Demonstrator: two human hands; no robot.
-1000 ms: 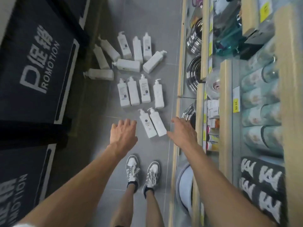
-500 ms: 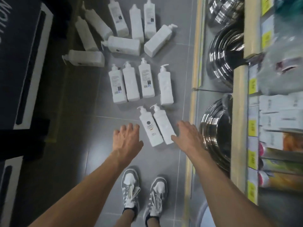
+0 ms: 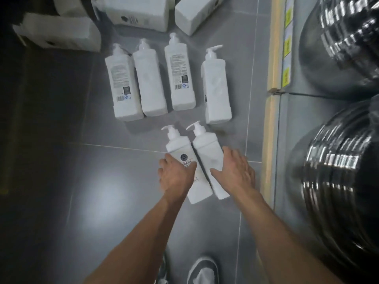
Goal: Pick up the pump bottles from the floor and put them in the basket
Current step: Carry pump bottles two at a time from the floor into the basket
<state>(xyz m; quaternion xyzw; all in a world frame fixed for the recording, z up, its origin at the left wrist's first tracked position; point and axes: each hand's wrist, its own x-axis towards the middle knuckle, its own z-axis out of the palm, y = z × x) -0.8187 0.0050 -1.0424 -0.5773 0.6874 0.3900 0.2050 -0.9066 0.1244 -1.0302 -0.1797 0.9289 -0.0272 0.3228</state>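
Several white pump bottles lie on the grey tiled floor. The two nearest lie side by side, pumps pointing away from me. My left hand [image 3: 175, 177] is down over the left bottle [image 3: 180, 148], the one with a round dark logo; fingers reach past its left edge and the thumb crosses the label. My right hand [image 3: 234, 171] lies over the right bottle [image 3: 207, 148], fingers spread, thumb between the two bottles. Both bottles rest flat on the floor. Beyond them a row of bottles [image 3: 151, 78] lies in line, and more bottles [image 3: 139, 11] lie at the top. No basket is in view.
A shelf base with a yellow edge strip [image 3: 270, 119] runs along the right, holding stacked shiny steel bowls [image 3: 338, 171]. My shoes [image 3: 203, 269] stand at the bottom edge. The floor on the left is dark and bare.
I have bent lower and the view has closed in on the floor. Both hands moved forward and down from beside the two nearest bottles onto them. The bottles have not moved.
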